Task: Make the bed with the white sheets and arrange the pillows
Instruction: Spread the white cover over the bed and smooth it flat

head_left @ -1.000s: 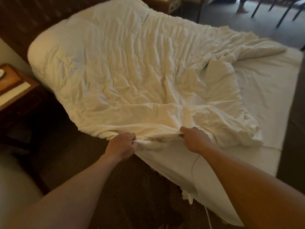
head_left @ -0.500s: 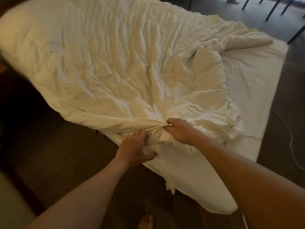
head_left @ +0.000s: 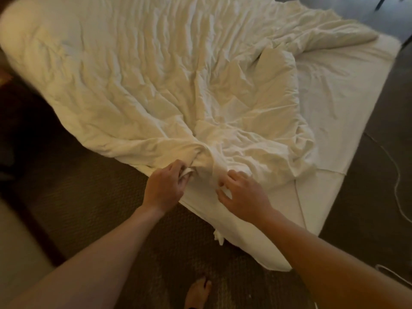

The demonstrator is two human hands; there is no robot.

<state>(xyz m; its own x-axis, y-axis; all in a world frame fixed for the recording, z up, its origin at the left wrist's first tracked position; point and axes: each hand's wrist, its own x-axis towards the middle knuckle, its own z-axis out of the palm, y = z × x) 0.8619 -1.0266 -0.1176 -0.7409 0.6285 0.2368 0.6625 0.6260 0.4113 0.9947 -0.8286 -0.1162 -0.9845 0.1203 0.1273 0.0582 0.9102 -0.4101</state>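
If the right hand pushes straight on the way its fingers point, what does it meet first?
The right hand points up and left across the bed, so it would likely meet the bunched fold of the duvet right ahead of its fingertips; depth is hard to judge.

left hand (head_left: 163, 190) fingers (head_left: 181, 175) buried in duvet (head_left: 156, 85) folds, bed's head end cut off

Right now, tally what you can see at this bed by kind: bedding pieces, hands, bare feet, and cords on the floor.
Bedding pieces: 2, the crumpled duvet and the fitted sheet under it
Hands: 2, left hand and right hand, both at the duvet's near edge
Bare feet: 1, foot
Cords: 1, cord on the carpet
Total: 6
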